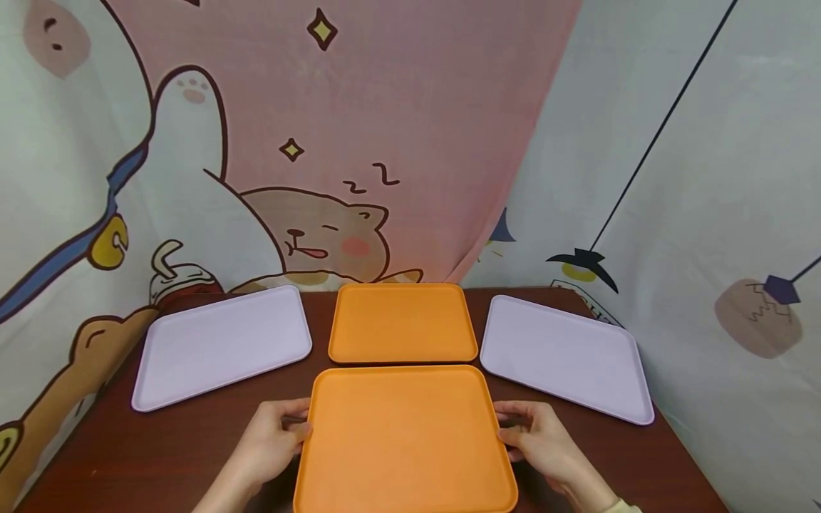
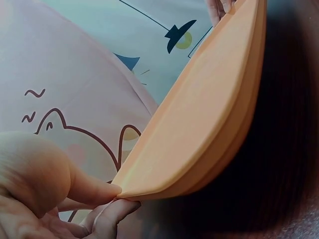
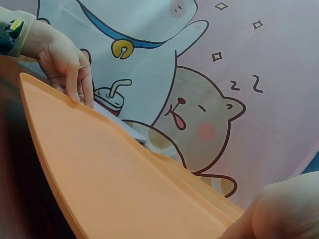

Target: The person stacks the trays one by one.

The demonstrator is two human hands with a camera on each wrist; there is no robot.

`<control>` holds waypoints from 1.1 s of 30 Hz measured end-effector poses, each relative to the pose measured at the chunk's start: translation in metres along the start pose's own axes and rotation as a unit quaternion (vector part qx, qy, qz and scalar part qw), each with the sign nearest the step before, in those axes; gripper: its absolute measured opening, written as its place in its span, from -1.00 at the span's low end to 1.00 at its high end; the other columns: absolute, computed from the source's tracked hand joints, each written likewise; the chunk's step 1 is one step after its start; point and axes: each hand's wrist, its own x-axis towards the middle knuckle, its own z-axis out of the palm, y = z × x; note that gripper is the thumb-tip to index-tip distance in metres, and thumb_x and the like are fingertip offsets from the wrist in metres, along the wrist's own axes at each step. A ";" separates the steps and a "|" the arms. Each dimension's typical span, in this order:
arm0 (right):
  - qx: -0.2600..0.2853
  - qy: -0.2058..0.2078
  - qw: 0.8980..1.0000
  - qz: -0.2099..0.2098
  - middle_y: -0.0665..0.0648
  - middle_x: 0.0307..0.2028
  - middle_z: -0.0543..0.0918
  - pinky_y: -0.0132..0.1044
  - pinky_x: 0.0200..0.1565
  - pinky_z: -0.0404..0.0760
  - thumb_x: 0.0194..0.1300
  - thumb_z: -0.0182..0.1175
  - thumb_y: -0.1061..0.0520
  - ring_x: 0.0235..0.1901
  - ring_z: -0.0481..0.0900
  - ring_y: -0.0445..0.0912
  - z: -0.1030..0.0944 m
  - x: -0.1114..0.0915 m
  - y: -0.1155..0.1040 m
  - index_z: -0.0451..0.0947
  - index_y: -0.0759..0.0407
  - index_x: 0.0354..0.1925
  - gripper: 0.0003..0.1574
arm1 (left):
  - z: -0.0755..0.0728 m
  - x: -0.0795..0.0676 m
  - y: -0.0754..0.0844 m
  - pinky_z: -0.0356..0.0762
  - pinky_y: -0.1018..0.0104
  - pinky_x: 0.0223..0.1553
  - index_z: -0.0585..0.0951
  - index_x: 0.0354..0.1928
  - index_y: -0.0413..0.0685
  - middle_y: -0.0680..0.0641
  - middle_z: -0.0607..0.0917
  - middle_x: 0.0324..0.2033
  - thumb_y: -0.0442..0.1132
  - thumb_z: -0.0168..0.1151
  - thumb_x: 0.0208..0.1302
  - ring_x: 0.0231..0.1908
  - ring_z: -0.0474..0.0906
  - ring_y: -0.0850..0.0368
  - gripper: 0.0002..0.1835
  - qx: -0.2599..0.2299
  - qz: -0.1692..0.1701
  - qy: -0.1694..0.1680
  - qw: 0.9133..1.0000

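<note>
An orange rectangular tray (image 1: 405, 442) with rounded corners is held level between both hands, close over the front of the table. My left hand (image 1: 271, 440) pinches its left edge, thumb on top and fingers beneath, as the left wrist view shows up close. On the opposite side, my right hand (image 1: 544, 440) grips the right edge with the thumb over the rim. The tray's surface (image 3: 114, 169) is bare in the right wrist view. Right behind it lies a smaller-looking orange tray (image 1: 403, 324), its front edge beside the held tray's far rim.
Pale lilac trays lie angled at either side, one on the left (image 1: 221, 349) and one on the right (image 1: 564, 360). They rest on a dark brown table (image 1: 96, 456). Fabric printed with cartoon animals (image 1: 398, 92) hangs behind and along both sides.
</note>
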 end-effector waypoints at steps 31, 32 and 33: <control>-0.044 0.012 0.999 0.018 0.38 0.07 0.62 0.03 -0.27 0.79 0.40 0.15 0.47 -0.15 0.74 0.12 -0.003 0.015 0.002 0.38 0.66 0.33 -0.43 | 0.007 0.011 -0.001 0.78 0.08 -0.22 0.58 0.22 -0.58 -0.26 0.67 -0.09 -0.64 0.17 0.35 -0.21 0.72 -0.04 -0.60 -0.008 0.002 0.004 1.000; -0.046 0.012 0.999 0.019 0.38 0.07 0.62 0.03 -0.27 0.79 0.40 0.15 0.47 -0.15 0.74 0.12 -0.003 0.015 0.002 0.38 0.66 0.33 -0.43 | 0.007 0.012 -0.002 0.78 0.08 -0.23 0.58 0.22 -0.59 -0.26 0.67 -0.09 -0.64 0.17 0.35 -0.21 0.72 -0.04 -0.60 -0.009 0.002 0.003 1.000; -0.050 0.014 0.998 0.019 0.37 0.06 0.62 0.03 -0.28 0.79 0.39 0.15 0.47 -0.15 0.74 0.12 -0.003 0.016 0.003 0.38 0.67 0.33 -0.43 | 0.007 0.013 -0.002 0.78 0.08 -0.23 0.58 0.22 -0.59 -0.26 0.67 -0.09 -0.64 0.17 0.34 -0.21 0.72 -0.04 -0.60 -0.010 0.003 0.002 1.000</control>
